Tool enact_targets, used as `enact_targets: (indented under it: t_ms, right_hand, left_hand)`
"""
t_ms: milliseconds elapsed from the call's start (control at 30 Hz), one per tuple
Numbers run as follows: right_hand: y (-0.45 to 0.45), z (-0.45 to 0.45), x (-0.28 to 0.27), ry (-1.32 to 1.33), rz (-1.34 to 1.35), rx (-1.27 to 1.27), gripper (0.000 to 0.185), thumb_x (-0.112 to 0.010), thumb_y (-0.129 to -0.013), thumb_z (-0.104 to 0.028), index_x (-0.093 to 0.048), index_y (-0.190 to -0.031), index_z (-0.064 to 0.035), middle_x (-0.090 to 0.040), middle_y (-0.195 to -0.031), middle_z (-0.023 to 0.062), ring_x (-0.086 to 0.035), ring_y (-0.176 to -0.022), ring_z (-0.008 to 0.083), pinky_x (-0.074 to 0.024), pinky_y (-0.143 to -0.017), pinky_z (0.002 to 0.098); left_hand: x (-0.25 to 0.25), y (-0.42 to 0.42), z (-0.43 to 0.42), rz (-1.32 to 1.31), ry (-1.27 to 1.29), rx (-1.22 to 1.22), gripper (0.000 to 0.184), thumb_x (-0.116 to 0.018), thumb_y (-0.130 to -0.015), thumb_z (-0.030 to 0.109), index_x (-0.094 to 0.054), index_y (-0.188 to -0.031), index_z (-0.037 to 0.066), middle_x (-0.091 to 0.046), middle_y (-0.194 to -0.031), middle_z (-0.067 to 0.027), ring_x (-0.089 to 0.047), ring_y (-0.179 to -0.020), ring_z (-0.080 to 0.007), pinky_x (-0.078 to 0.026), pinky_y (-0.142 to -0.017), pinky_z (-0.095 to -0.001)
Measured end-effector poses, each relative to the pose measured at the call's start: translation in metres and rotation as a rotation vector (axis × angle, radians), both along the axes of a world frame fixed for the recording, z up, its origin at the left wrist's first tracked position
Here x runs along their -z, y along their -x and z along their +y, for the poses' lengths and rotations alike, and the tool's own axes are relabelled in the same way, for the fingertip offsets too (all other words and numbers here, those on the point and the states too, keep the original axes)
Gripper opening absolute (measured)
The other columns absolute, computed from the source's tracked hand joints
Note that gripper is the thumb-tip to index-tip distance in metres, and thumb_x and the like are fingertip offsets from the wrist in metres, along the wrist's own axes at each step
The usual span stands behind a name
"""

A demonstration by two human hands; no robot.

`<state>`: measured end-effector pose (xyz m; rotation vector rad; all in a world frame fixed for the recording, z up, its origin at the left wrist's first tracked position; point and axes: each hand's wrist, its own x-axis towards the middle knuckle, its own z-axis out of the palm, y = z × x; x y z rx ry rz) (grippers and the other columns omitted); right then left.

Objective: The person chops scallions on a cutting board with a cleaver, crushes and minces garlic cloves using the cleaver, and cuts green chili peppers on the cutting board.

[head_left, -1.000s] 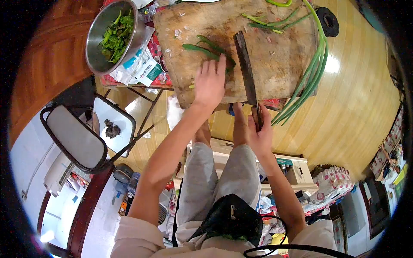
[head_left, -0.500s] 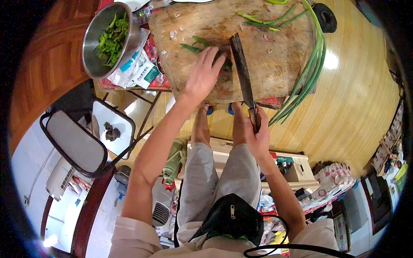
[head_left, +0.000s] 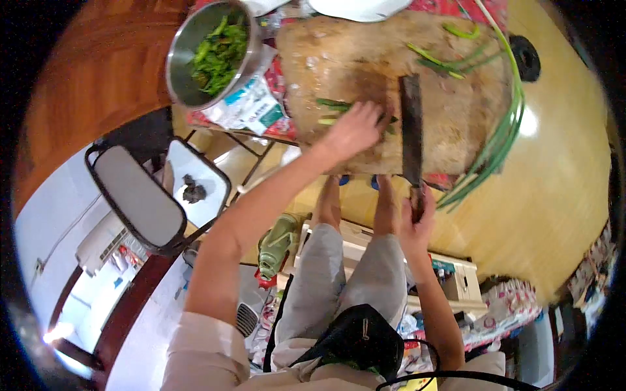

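My right hand [head_left: 417, 218] is wrapped round the handle of a dark-bladed cleaver [head_left: 411, 124], whose blade points away from me over the wooden chopping board [head_left: 450, 140]. Left of the blade, my left hand [head_left: 358, 128] has its fingers bent down over some cut green vegetable pieces [head_left: 334, 104]; their ends stick out past the hand, the rest is hidden beneath it. Long green onions [head_left: 512, 124] hang over the board's right edge. Shorter green stalks [head_left: 450, 67] lie at the upper right of the board.
A steel bowl [head_left: 175, 72] with chopped greens [head_left: 222, 55] stands left of the board, beside a white packet [head_left: 251, 107]. A white plate [head_left: 358, 6] is at the far edge. A folding chair [head_left: 134, 195] stands at left, and a green flask [head_left: 277, 244] is below.
The whole view has shifted, with the board now further right and lower. My left fingers, more spread before, are now drawn together over the greens. The cleaver stands more upright in view.
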<state>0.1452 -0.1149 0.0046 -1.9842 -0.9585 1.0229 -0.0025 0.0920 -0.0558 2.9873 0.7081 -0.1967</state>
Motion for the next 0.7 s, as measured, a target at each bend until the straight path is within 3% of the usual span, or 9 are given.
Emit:
enact_targets:
  t_ms: [67,233,333,400,467,533,567,633,700]
  right_hand:
    - [0.000,0.002,-0.009,0.052,0.108,0.062,0.048,-0.057,-0.095,-0.008,-0.037,-0.138,0.0021,-0.052,-0.120,0.0115,-0.053,-0.103,0.0174,-0.0432,-0.090,0.0296]
    - [-0.003,0.011,-0.006,0.041,0.053,0.022,0.047,-0.056,-0.096,-0.009,-0.038,-0.137,0.0027,-0.054,-0.117,0.0105,-0.052,-0.101,0.0153,-0.0422,-0.090,0.0282]
    - [0.001,0.015,-0.004,0.016,0.053,0.003,0.047,-0.057,-0.096,-0.009,-0.038,-0.137,0.0026,-0.054,-0.114,0.0091,-0.051,-0.097,0.0143,-0.0419,-0.088,0.0276]
    - [0.003,0.015,-0.001,0.022,-0.029,-0.032,0.051,-0.059,-0.094,-0.014,-0.035,-0.136,0.0036,-0.054,-0.103,0.0102,-0.053,-0.089,0.0180,-0.0454,-0.082,0.0308]
    - [0.004,0.019,-0.009,0.078,0.076,-0.031,0.052,-0.059,-0.092,-0.009,-0.034,-0.135,0.0035,-0.052,-0.101,0.0092,-0.052,-0.088,0.0182,-0.0452,-0.082,0.0298]
    - [-0.001,0.015,0.007,0.044,0.065,-0.061,0.049,-0.058,-0.089,-0.001,-0.038,-0.133,0.0008,-0.052,-0.101,0.0064,-0.050,-0.084,0.0117,-0.0435,-0.074,0.0252]
    - [-0.001,0.015,0.009,0.047,0.063,-0.066,0.049,-0.058,-0.089,-0.001,-0.038,-0.133,0.0008,-0.052,-0.101,0.0064,-0.050,-0.084,0.0117,-0.0435,-0.074,0.0252]
    - [-0.002,0.026,0.010,0.149,0.364,0.030,0.048,-0.059,-0.085,0.000,-0.039,-0.129,-0.0012,-0.051,-0.092,0.0043,-0.049,-0.075,0.0095,-0.0424,-0.062,0.0231]
    - [-0.001,0.015,0.037,0.093,0.248,0.044,0.047,-0.060,-0.086,-0.003,-0.040,-0.129,-0.0028,-0.051,-0.090,0.0039,-0.049,-0.069,0.0091,-0.0409,-0.057,0.0231]
  left_hand:
    - [0.007,-0.007,-0.002,-0.036,0.001,-0.085,0.051,-0.051,-0.084,0.019,-0.049,-0.131,-0.001,-0.057,-0.118,-0.0166,-0.051,-0.113,-0.0310,-0.041,-0.097,-0.0414]
    - [0.016,-0.015,-0.004,-0.054,0.022,-0.201,0.066,-0.047,-0.087,0.020,-0.027,-0.147,-0.001,-0.044,-0.134,-0.0199,-0.040,-0.123,-0.0326,-0.032,-0.105,-0.0442]
    - [0.010,-0.019,-0.006,-0.123,0.041,-0.321,0.067,-0.049,-0.087,0.021,-0.028,-0.147,-0.001,-0.045,-0.133,-0.0198,-0.041,-0.121,-0.0326,-0.032,-0.104,-0.0445]
    - [0.014,-0.021,-0.008,-0.133,0.038,-0.345,0.068,-0.050,-0.086,0.023,-0.028,-0.147,-0.001,-0.046,-0.131,-0.0191,-0.043,-0.118,-0.0326,-0.032,-0.104,-0.0442]
    - [0.018,-0.023,-0.010,-0.228,0.014,-0.375,0.068,-0.050,-0.085,0.023,-0.030,-0.146,-0.001,-0.049,-0.125,-0.0187,-0.044,-0.116,-0.0322,-0.033,-0.103,-0.0443]
    - [0.021,-0.024,-0.004,-0.227,-0.005,-0.395,0.066,-0.050,-0.085,0.019,-0.033,-0.144,-0.003,-0.051,-0.121,-0.0177,-0.045,-0.115,-0.0316,-0.034,-0.102,-0.0436]
    - [0.022,-0.022,-0.004,-0.253,0.050,-0.393,0.064,-0.049,-0.085,0.017,-0.033,-0.144,-0.003,-0.053,-0.119,-0.0173,-0.047,-0.113,-0.0310,-0.036,-0.100,-0.0415]
    - [0.026,-0.021,-0.001,-0.302,0.114,-0.383,0.063,-0.048,-0.085,0.014,-0.033,-0.143,-0.004,-0.055,-0.116,-0.0169,-0.049,-0.111,-0.0305,-0.038,-0.099,-0.0394]
    - [0.034,-0.016,0.002,-0.337,0.397,-0.439,0.056,-0.049,-0.084,0.010,-0.040,-0.139,-0.002,-0.058,-0.113,-0.0162,-0.053,-0.107,-0.0304,-0.043,-0.094,-0.0377]
